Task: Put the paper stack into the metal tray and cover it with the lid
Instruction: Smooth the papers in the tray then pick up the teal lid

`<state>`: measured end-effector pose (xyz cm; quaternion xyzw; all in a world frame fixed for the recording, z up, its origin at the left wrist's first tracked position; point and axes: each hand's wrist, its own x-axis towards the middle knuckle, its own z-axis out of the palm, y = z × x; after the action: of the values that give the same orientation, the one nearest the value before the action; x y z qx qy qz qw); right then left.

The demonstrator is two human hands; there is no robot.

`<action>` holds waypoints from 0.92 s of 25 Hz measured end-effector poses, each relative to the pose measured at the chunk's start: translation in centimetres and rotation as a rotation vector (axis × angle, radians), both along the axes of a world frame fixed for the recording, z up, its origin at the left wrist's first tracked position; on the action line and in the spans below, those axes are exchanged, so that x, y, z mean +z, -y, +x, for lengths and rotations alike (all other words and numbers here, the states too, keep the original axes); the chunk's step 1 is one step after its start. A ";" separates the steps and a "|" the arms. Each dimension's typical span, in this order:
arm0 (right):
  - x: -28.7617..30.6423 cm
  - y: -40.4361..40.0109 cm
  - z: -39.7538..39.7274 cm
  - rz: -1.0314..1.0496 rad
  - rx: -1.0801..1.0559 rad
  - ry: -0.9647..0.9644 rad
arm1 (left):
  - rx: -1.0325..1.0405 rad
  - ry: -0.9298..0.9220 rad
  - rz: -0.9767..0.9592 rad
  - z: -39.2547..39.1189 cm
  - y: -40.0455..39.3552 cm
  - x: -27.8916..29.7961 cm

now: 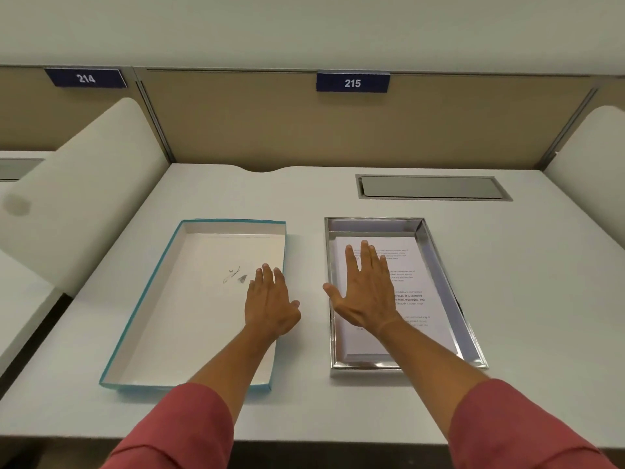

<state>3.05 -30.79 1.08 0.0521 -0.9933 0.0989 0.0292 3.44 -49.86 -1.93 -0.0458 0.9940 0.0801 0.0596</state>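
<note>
A shiny metal tray [439,262] sits on the white desk, right of centre. The paper stack [419,309], white sheets with printed text, lies flat inside it. My right hand [365,292] rests palm down on the paper with fingers spread, holding nothing. To the left lies the lid [189,299], a shallow white box top with teal edges, upside down with its inside facing up. My left hand [270,302] lies flat over the lid's right side, fingers slightly apart, gripping nothing.
A recessed grey cable hatch [433,187] sits in the desk behind the tray. Tan partition panels with number plates 214 [86,78] and 215 [352,83] stand at the back. White side dividers [88,184] flank the desk left and right.
</note>
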 end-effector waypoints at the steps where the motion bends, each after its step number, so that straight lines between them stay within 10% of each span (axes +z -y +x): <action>1: -0.1 0.0 0.0 0.000 -0.003 0.004 | 0.012 0.005 0.009 -0.1 -0.1 -0.1; 12: -0.2 -1.2 -0.3 -0.069 0.003 0.030 | 0.075 -0.123 0.170 -0.5 -0.5 1.9; 23: 5.1 0.1 -2.3 -0.484 -0.035 0.076 | 0.285 -0.582 0.639 -2.7 2.0 18.7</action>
<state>0.71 -30.94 6.14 0.0227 -0.9418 0.3354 0.0052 0.79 -51.86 16.75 -0.1369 0.8786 0.3997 -0.2227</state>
